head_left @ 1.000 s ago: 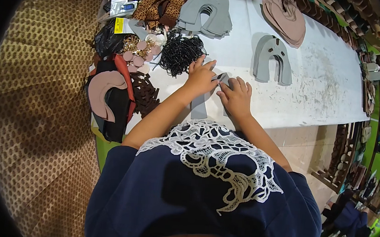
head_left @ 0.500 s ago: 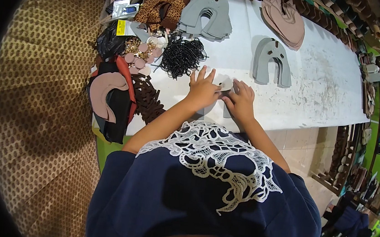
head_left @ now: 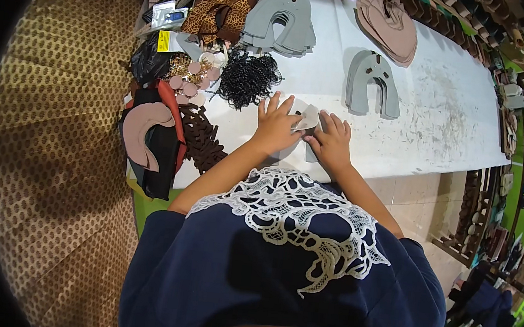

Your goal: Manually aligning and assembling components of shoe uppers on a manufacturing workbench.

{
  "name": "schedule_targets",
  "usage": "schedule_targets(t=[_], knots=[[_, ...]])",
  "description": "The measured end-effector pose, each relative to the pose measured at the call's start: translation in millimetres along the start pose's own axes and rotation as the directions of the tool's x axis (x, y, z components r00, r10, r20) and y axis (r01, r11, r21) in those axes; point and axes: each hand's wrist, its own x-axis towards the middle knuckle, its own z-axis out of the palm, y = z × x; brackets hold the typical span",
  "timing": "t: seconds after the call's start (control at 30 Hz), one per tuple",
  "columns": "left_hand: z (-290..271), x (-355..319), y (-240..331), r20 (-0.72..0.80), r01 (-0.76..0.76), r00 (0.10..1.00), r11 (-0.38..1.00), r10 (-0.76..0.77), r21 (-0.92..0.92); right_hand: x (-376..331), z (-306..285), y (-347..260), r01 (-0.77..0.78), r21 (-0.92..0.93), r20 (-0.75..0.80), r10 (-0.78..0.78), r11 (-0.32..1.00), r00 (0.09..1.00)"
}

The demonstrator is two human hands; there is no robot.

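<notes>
My left hand [head_left: 276,126] and my right hand [head_left: 331,142] press side by side on a small grey cut piece [head_left: 308,117] lying on the white table [head_left: 443,118]. Both hands grip its edges, fingers spread over it, and most of the piece is hidden under them. A pile of black beads [head_left: 247,79] lies just left of my left hand. A grey arch-shaped cut piece [head_left: 373,85] lies beyond my right hand.
A stack of grey arch pieces [head_left: 282,22] and a stack of pink ones [head_left: 389,24] sit at the table's far side. Leopard-print fabric [head_left: 219,8], pink round pieces [head_left: 187,86], brown strips [head_left: 204,142] and a pink and black shape [head_left: 148,133] crowd the left end.
Both hands have shifted slightly on the grey piece, staying together at the table's near edge. The piece has turned a little under the fingers.
</notes>
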Motion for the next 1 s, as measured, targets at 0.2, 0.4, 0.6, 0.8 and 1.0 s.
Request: schedule_targets(t=[0.2,0.4,0.6,0.8,1.0], knots=[[-9.4,3.1,0.1,0.019,-0.012,1.0,0.999,0.013,-0.039,-1.0,3.4,1.7,-0.005,-0.029,0.004,0.005,1.0,1.0],[-13.4,7.3,-9.6,0.066,0.018,0.998,0.996,-0.013,-0.082,-0.2,2.1,1.1,0.009,-0.049,0.016,-0.008,0.999,1.0],[-7.3,19.3,-15.7,0.188,0.102,0.98,0.982,-0.071,-0.16,0.4,3.0,0.0,0.004,-0.06,0.025,-0.002,0.998,1.0],[-13.9,39.3,-4.8,0.325,0.206,0.928,0.978,-0.183,-0.04,-0.2,3.4,0.5,0.005,-0.066,0.018,-0.004,0.998,1.0],[-0.6,48.8,-19.2,0.349,0.305,0.9,0.949,-0.261,-0.076,0.7,3.1,-0.6,0.002,-0.069,0.049,0.002,0.998,0.999]])
